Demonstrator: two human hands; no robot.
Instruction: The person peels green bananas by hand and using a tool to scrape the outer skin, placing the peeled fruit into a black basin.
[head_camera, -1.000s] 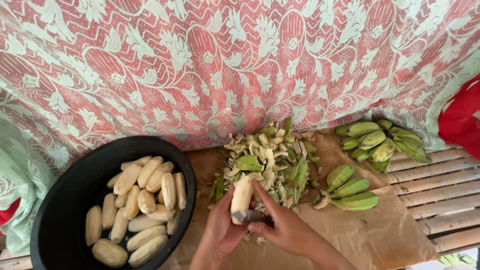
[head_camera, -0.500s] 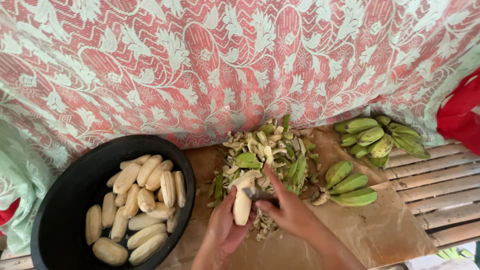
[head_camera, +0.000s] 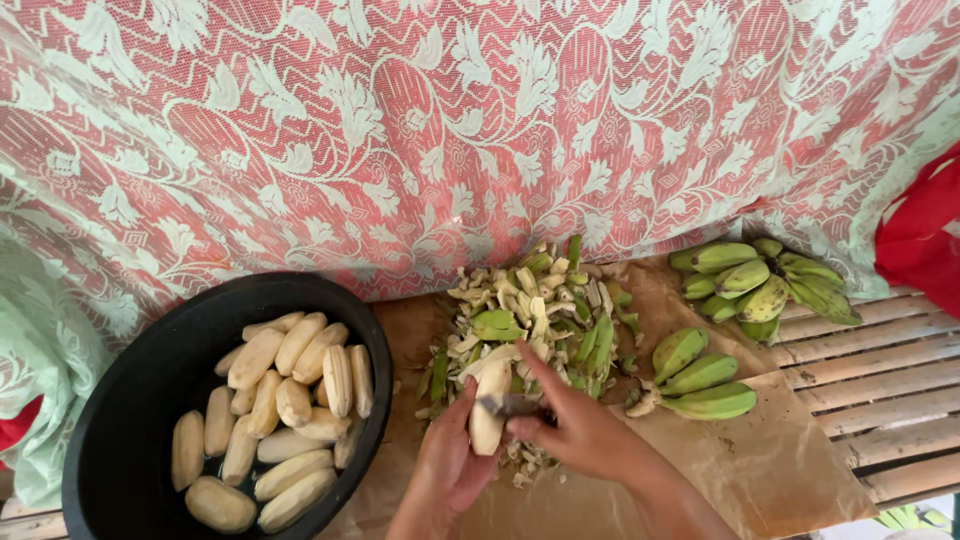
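Brown paper (head_camera: 770, 470): three green bananas (head_camera: 700, 380), two hands (head_camera: 520, 440).

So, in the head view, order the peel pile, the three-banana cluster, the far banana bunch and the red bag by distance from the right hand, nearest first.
From the right hand:
1. Peel pile, just above it, touching the fingertips.
2. Three-banana cluster, to its right on the brown paper.
3. Far banana bunch, up and right, by the curtain.
4. Red bag, at the right edge.
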